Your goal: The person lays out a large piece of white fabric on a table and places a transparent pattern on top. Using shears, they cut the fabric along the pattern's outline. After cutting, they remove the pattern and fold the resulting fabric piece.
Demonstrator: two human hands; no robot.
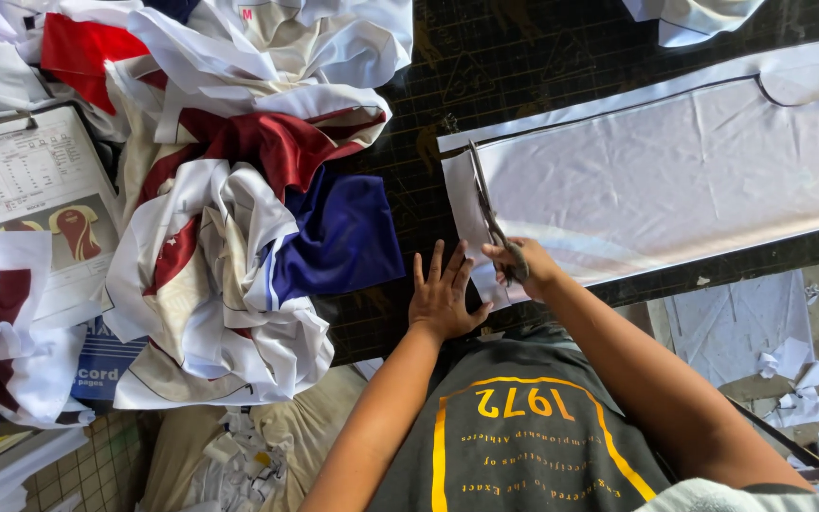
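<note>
Bright daylight shines on the white cloth (675, 180), making a soft glare; the picture bends near its edges.

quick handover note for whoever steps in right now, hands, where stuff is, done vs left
Right hand: gripping metal scissors, blades open along the left edge of the white fabric panel with a thin dark outline.
Left hand: flat, fingers spread, on the dark cutting mat beside the panel's near corner.
Done: the cut has begun at the panel's near left corner.
Left: most of that left edge and the rest of the outline look uncut.
Nearby: heap of white, red and blue fabric pieces on the left, clipboard with paper sheet beyond it.
</note>
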